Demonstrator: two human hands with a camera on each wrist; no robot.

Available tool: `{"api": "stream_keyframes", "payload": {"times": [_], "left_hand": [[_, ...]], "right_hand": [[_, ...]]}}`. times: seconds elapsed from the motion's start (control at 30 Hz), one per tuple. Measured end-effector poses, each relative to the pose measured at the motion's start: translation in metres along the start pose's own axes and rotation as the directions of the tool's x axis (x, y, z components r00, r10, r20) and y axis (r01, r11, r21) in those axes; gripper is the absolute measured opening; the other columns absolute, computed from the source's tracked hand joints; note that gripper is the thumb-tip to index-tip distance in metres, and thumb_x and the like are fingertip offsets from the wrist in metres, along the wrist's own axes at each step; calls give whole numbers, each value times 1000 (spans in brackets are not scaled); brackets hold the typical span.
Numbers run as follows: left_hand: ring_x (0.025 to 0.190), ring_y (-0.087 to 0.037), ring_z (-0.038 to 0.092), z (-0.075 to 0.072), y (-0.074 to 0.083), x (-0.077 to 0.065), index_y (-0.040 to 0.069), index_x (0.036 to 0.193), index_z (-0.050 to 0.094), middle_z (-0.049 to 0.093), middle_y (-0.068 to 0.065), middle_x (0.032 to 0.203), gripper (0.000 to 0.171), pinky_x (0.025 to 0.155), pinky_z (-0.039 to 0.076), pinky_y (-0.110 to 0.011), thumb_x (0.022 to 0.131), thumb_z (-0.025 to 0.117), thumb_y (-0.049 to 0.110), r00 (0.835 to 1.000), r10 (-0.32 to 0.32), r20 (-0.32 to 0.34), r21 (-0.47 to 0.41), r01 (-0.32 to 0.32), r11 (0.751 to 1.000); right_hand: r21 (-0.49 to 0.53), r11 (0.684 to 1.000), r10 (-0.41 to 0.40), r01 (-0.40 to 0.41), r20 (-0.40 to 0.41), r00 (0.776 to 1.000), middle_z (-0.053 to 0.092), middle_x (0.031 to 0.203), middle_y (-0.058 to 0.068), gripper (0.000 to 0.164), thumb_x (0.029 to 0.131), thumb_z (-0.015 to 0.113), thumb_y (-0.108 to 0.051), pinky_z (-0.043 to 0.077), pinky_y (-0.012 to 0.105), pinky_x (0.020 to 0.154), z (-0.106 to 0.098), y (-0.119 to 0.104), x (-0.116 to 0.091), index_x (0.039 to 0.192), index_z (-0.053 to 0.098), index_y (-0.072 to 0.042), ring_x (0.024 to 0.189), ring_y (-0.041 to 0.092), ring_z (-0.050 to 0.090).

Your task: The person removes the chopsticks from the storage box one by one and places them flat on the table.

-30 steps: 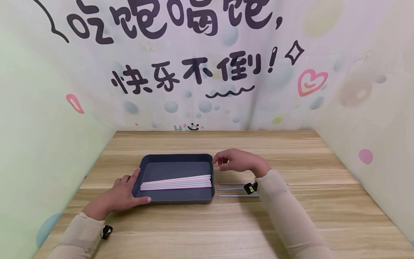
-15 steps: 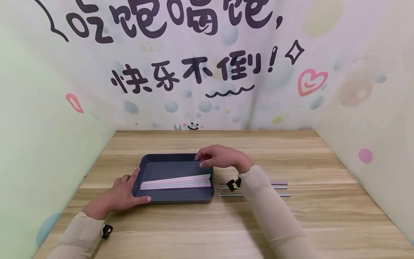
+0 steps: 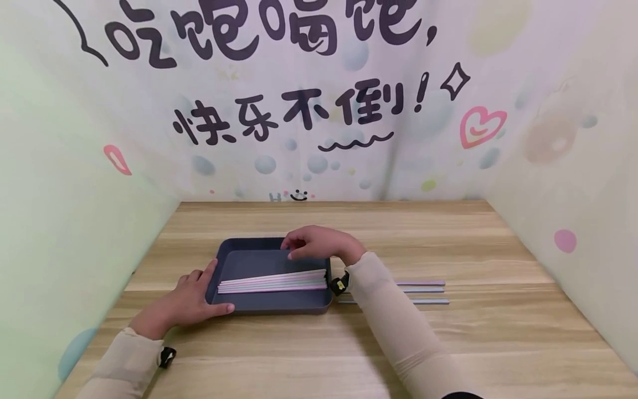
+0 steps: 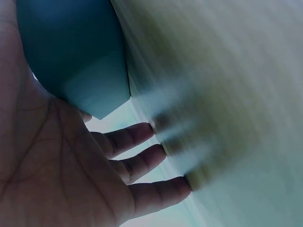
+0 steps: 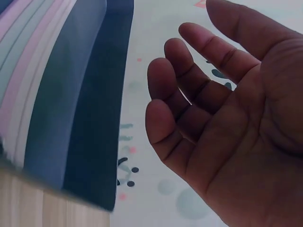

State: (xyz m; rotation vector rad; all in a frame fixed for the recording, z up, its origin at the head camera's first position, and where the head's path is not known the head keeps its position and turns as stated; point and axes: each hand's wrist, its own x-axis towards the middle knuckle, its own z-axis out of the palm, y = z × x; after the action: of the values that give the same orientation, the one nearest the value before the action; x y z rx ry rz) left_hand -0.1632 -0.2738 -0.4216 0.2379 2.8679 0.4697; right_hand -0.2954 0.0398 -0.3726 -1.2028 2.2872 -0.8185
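Observation:
A dark blue-grey rectangular tray [image 3: 269,302] lies on the table, with a fanned bundle of pale pink, green and white chopsticks [image 3: 274,282] inside. My left hand [image 3: 186,299] rests against the tray's left front corner, thumb along the front rim. In the left wrist view, the tray corner [image 4: 78,52] sits beside the palm, and extended fingers [image 4: 161,194] reach down to the table. My right hand [image 3: 319,244] hovers over the tray's back right part, fingers loosely bent. The right wrist view shows that hand [image 5: 227,118] holding nothing, beside the tray wall [image 5: 92,123].
More chopsticks [image 3: 423,290] lie on the wooden table [image 3: 498,332] to the right of the tray, partly hidden by my right sleeve [image 3: 394,321]. A printed curtain wall [image 3: 329,172] stands behind the table, with pale walls on both sides.
My right hand has moved left, from beside the tray's right edge to above the tray, uncovering the right ends of the loose chopsticks. The left hand and tray have stayed put.

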Motion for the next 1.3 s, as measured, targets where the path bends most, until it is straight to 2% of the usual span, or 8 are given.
{"api": "stream_keyframes", "payload": {"times": [0.23,0.47,0.63,0.9,1.3], "left_hand": [[124,-61,31,-2,2,-3,-5,154,10,31,-43,139,123,93,39,-68,77,69,71,1000,0,2,2,0,1000],[125,-61,31,-2,1,-3,-5,155,10,31,-43,140,124,94,39,-68,76,68,73,1000,-13,10,6,13,1000],[125,-61,32,0,-1,-2,-5,154,11,32,-43,139,124,94,39,-68,76,67,74,1000,-3,6,3,3,1000],[123,-62,33,2,-2,0,-6,154,12,33,-43,137,124,93,39,-68,76,68,73,1000,9,-5,4,-9,1000],[123,-61,32,3,-4,1,-6,154,11,33,-43,137,126,93,39,-67,76,68,74,1000,10,-17,2,-10,1000]], "right_hand": [[58,998,-7,6,18,1000,57,89,1,31,98,65,-19,43,27,74,8,-1,17,124,65,-3,81,14,52],[61,998,-7,5,29,1000,60,91,0,29,97,67,-16,44,25,76,22,0,35,122,65,-2,83,13,53],[49,999,0,-2,32,999,59,90,-1,26,96,66,-14,44,23,74,34,9,46,120,66,-5,81,11,52],[77,997,13,-17,57,998,60,89,-1,23,96,67,-13,44,24,70,45,14,50,119,67,-9,77,12,52],[-1,999,54,-55,70,996,62,90,-4,19,96,68,-15,45,23,69,51,17,53,115,69,-16,76,10,53]]}}
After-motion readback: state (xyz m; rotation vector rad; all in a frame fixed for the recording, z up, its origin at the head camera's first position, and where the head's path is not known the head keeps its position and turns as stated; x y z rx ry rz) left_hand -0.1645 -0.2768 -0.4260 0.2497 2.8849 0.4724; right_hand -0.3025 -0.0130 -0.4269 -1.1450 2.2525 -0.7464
